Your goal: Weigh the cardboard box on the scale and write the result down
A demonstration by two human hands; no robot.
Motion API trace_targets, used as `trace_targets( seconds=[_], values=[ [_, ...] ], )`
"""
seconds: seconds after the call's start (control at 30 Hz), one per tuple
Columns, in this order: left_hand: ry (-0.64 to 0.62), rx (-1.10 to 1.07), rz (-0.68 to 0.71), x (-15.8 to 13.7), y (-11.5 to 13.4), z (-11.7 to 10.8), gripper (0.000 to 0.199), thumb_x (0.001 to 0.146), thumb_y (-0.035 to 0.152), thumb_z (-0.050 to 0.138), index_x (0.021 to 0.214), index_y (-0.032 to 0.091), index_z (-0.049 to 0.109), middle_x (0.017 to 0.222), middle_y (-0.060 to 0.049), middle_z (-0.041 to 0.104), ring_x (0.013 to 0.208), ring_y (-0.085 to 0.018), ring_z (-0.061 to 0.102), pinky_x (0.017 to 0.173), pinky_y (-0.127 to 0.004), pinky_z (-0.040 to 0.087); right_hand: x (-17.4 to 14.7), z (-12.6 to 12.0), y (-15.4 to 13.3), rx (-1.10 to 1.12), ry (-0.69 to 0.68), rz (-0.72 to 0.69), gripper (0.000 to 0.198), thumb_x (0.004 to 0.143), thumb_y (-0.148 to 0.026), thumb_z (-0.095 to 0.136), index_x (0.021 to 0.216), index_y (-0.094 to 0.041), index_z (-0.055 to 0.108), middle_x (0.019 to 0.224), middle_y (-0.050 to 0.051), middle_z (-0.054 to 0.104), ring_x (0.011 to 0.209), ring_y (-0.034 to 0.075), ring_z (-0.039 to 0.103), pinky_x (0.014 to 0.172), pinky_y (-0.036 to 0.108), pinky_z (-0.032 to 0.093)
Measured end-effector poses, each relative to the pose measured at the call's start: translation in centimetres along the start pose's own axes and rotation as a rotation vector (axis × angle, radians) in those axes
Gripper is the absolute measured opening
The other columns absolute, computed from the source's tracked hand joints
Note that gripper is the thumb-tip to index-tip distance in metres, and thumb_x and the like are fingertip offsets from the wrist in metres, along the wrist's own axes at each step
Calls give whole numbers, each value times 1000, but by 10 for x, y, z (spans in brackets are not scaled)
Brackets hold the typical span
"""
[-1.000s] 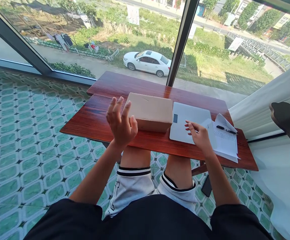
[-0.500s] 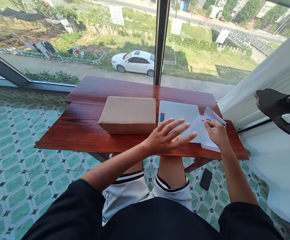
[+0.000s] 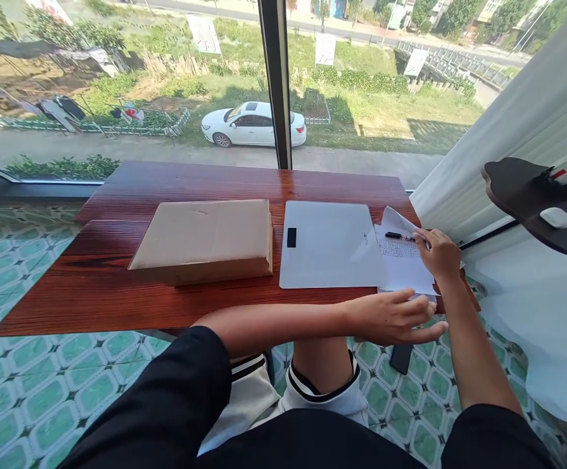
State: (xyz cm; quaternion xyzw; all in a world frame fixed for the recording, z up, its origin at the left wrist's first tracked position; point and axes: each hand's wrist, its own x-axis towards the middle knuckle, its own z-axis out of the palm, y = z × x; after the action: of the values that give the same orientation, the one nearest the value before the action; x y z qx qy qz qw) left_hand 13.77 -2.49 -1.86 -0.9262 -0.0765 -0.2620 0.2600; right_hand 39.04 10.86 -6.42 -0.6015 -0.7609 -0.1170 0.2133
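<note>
- Containers: found one cardboard box (image 3: 205,234) with a closed top, on the left part of the tabletop (image 3: 117,306); unable to determine contents.
- Just right of the box, recorded a flat pale panel (image 3: 329,251) with a black rectangle at its left end and small dark marks at its right.
- Alongside the panel's right edge, found papers (image 3: 405,270) with close lines of writing and a lifted upper corner; on top, a black pen (image 3: 394,235).
- Noted the right hand (image 3: 438,257) at the right edge of the papers, by the end of the pen, with bent fingers; cannot tell whether pinching pen or paper.
- Noted the left hand (image 3: 393,316) reaching across in front of the body, with spread fingers, at the tabletop's near edge.
- Surface: glossy reddish-brown wood with dark grain.
- Room: observed a green-and-white tile floor (image 3: 14,391), a pale curtain (image 3: 512,117) and, beyond the window, a white car (image 3: 244,127) partly behind the frame.
- Cut off at right: a dark wavy-edged board (image 3: 522,195) bearing a white rounded object (image 3: 558,217).
- Partly hidden behind the left hand: a dark flat object (image 3: 401,359) on the floor. Could not read the writing.
</note>
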Motion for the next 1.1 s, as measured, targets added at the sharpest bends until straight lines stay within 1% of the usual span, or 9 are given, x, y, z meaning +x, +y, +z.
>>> trace_targets(
  seconds=[0.17,0.27,0.47,0.6,0.77,0.87,0.93,1.03,1.1],
  values=[
    [-157,-21,-23,27,14,32,50,99,24,37,147,21,48,140,-20,61,123,-24,64,100,-39,50,-6,19,21,17,98,91,60,104,-57,35,117,-16,77,88,13,68,81,23,58,69,35,33],
    [-236,-36,-45,33,18,47,52,99,24,35,150,20,44,143,-21,59,128,-26,62,103,-42,50,-9,21,23,73,79,93,62,102,-61,37,117,-17,77,83,12,65,78,22,57,69,34,35],
    [-196,-46,-111,26,29,71,50,98,27,39,148,22,46,137,-19,64,120,-26,65,102,-45,50,-11,20,19,93,-46,101,52,99,-59,48,125,-22,74,96,11,66,85,22,60,71,33,36],
    [-147,21,-124,21,36,75,47,99,25,36,143,23,50,128,-14,69,115,-25,67,97,-44,51,-12,16,17,88,-62,100,46,99,-54,52,124,-23,74,96,11,66,87,23,60,71,33,37],
    [-163,-21,-140,22,43,79,45,99,23,35,141,21,51,128,-14,69,114,-27,68,93,-44,52,-10,11,15,119,-59,115,34,96,-47,61,107,-20,77,88,9,62,85,21,57,77,33,41],
    [-181,-62,-165,22,46,82,44,99,23,35,139,20,52,127,-14,69,114,-27,67,95,-46,51,-9,11,15,124,-7,78,28,94,-45,65,96,-18,74,101,11,65,96,23,58,87,34,43],
    [-159,-78,-175,22,47,83,44,98,23,35,138,18,53,125,-14,69,113,-28,67,96,-48,52,-9,12,15,115,3,55,25,94,-42,65,95,-18,72,107,11,67,104,24,58,92,36,43],
    [-179,-126,-170,22,46,82,46,98,24,36,142,18,51,128,-16,67,114,-29,67,93,-48,53,-10,12,17,50,-18,124,25,92,-42,68,98,-18,73,94,10,68,97,26,59,84,36,44],
    [-234,-162,-165,22,45,80,48,98,25,37,145,19,48,131,-17,65,116,-29,65,90,-47,54,-10,12,18,28,-19,93,26,93,-39,66,108,-20,74,96,9,69,95,25,58,83,36,45]
  ],
)
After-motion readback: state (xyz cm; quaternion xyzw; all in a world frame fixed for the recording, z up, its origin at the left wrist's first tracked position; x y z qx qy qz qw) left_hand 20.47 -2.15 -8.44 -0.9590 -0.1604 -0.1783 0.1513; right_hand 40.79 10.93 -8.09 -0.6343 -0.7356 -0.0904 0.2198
